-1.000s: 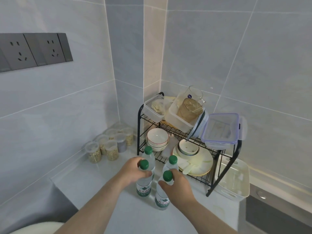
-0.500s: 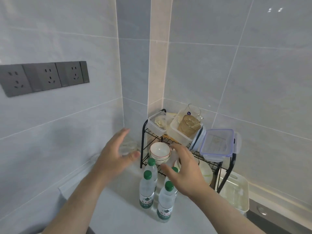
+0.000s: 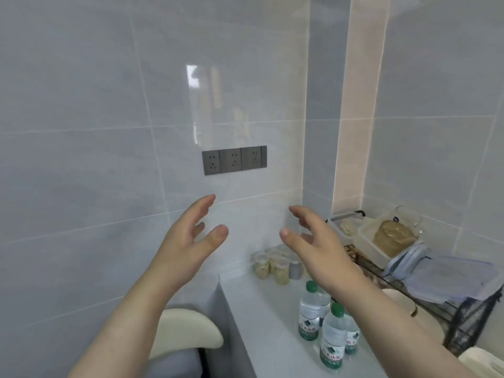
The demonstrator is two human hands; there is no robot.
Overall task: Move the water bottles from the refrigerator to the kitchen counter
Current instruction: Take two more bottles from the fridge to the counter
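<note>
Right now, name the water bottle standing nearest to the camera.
The front water bottle, lowest in view with its whole label showing. The other bottles stand behind it, toward the jars; it partly hides one.

Soft, even light fills the room, bright and cool. A glare patch sits on the wall tile (image 3: 202, 102). Tile lines bow toward the edges. The rack (image 3: 467, 321) at the right smears, perhaps from motion; the bottles (image 3: 331, 341) look sharper. Shadows are faint.
</note>
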